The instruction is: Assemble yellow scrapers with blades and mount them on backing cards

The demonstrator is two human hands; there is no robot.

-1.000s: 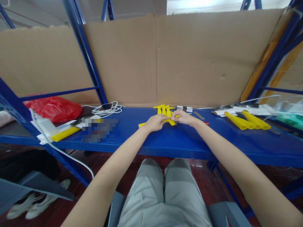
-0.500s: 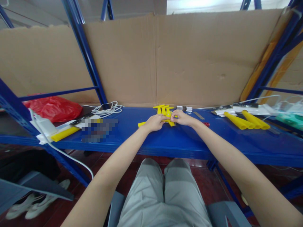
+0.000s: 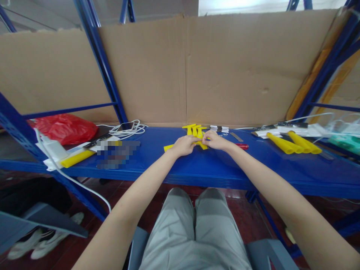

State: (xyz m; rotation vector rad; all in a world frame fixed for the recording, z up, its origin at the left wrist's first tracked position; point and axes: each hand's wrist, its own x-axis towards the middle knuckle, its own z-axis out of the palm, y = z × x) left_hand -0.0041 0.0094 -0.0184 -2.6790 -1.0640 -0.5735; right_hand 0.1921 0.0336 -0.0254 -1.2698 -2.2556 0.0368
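On the blue bench top, several yellow T-shaped plastic pieces [image 3: 192, 129] lie side by side just beyond my hands. My left hand [image 3: 183, 145] is closed over the lower part of a yellow piece [image 3: 203, 145], its fingertips pressing on it. Thumb and index finger of my right hand [image 3: 214, 141] are pinched together at the right side of the same piece; whatever lies between them is too small to make out. Another yellow end [image 3: 168, 147] pokes out left of my left hand. Right of my right hand lies a red-handled tool [image 3: 242, 146].
A metal ruler-like strip [image 3: 236, 137] and a stack of small white pieces [image 3: 219, 129] lie behind my right hand. Yellow cones [image 3: 294, 143] rest at the right. A red bag [image 3: 67, 127], white cable [image 3: 131, 129] and yellow tube [image 3: 77, 159] sit left. Cardboard [image 3: 225, 67] stands behind.
My right hand has shifted very slightly, and more of the red-handled tool shows beside its wrist. My left hand and the yellow pieces stay in place.
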